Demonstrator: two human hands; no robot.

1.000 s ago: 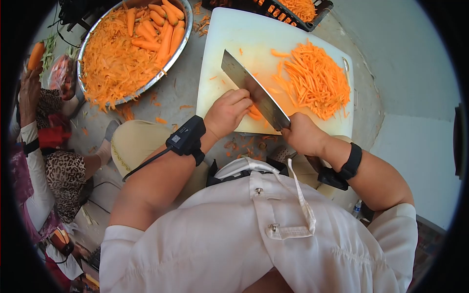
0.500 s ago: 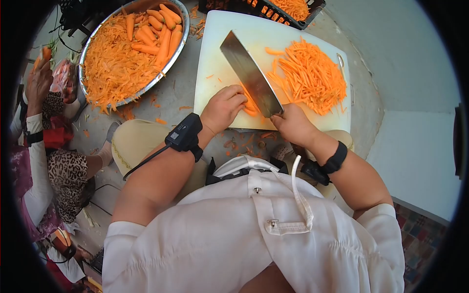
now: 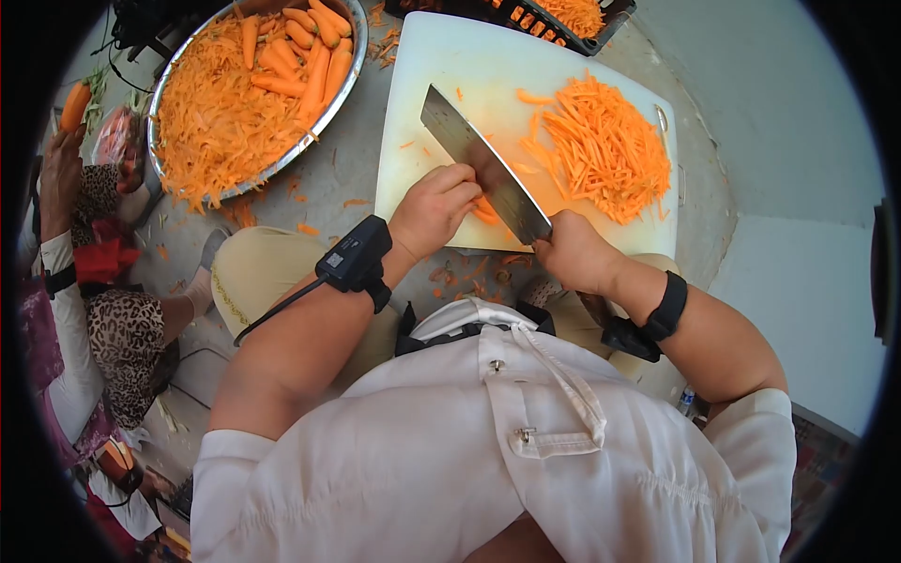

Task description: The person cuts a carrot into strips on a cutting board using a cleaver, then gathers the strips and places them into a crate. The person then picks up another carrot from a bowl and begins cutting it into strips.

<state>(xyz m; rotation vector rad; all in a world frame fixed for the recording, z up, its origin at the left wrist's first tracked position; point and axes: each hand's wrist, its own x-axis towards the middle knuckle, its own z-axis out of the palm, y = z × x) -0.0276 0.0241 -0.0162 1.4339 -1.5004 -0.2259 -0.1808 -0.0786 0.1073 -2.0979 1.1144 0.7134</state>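
My right hand [image 3: 574,251] is closed round the handle of a broad cleaver [image 3: 488,171], its blade slanting up and left across the white cutting board [image 3: 450,56]. Close on the blade's left side, my left hand [image 3: 436,208] has its fingers curled down on a piece of carrot [image 3: 484,210], mostly hidden by the fingers and the blade. To the right of the blade lies a heap of carrot strips [image 3: 610,150], with a few loose slices at its near left side.
A metal basin [image 3: 349,94] of carrot shavings and whole carrots [image 3: 319,80] stands left of the board. Behind the board is a black crate [image 3: 526,19] with shredded carrot. At far left, another person's hand [image 3: 62,183] holds a carrot [image 3: 75,107]. Scraps litter the floor.
The cleaver has dropped lower, its blade tilting further left, and my right hand has shifted slightly right and down. My left hand stays nearly in place. The other person's carrot now shows more fully.
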